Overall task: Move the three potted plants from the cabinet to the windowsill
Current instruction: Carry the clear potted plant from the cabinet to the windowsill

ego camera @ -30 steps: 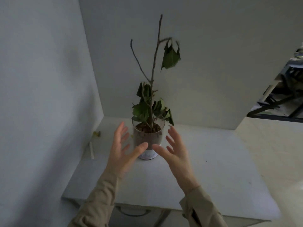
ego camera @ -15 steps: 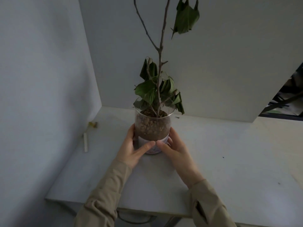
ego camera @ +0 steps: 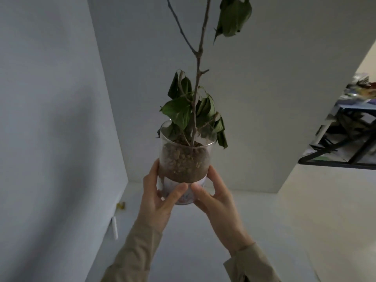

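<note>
A potted plant in a clear glass pot with brown soil hangs in the air above the white cabinet top. Its thin bare stem rises past the top edge of the view, with drooping green leaves low down and one near the top. My left hand grips the pot's lower left side. My right hand grips its lower right side. Both thumbs meet at the front of the pot's base. No other potted plant is in view.
White walls close in the cabinet top at the left and the back. A small white stick and a yellow bit lie by the left wall. A dark metal-framed table with clutter shows at the right.
My open hands closed round the pot on the cabinet top, then lifted it; it now hangs clear of the surface and nearer the camera.
</note>
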